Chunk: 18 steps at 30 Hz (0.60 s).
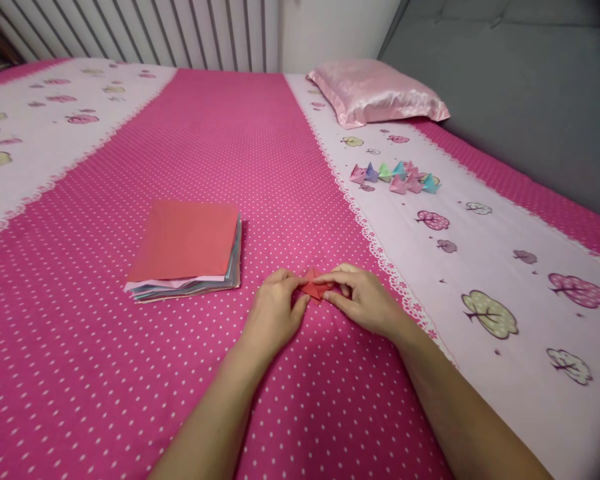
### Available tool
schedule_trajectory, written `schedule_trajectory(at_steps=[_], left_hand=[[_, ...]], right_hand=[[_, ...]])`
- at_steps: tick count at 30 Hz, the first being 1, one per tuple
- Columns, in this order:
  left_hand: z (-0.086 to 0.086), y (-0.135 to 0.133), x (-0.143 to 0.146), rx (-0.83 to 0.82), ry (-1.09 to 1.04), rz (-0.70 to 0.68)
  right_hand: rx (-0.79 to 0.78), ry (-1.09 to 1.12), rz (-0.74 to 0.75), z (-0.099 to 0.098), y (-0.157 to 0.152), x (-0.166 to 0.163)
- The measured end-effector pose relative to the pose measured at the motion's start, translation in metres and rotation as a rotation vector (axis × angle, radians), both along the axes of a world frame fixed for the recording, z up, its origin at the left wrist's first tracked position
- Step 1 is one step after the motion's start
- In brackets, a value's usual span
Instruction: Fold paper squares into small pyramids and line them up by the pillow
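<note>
A small piece of folded red origami paper is held just above or on the pink dotted bedspread, between my two hands. My left hand pinches its left side between thumb and fingers. On the right side, the thumb and fingers of my right hand close on the paper, with the index finger lying across its top. Fingertips cover parts of the folds. To the left lies a stack of square coloured paper, a red sheet on top.
Several small folded paper shapes in pink, blue and green stand on the white printed strip at right. Behind them lies a pink satin pillow. A grey padded headboard borders the bed on the right; a slatted panel is at the back.
</note>
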<state>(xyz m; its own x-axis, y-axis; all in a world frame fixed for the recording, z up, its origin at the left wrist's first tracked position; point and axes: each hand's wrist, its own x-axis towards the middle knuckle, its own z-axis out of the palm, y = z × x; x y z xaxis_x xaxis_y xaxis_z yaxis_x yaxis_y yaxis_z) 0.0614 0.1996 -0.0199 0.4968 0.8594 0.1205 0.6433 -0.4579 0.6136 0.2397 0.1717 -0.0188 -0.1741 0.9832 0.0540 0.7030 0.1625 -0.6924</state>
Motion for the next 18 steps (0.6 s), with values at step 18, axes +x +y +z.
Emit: schedule_trajectory(at_steps=[18], left_hand=[[-0.002, 0.0, 0.007, -0.028, 0.069, 0.304]], right_hand=[[0.014, -0.146, -0.237, -0.012, 0.008, -0.013]])
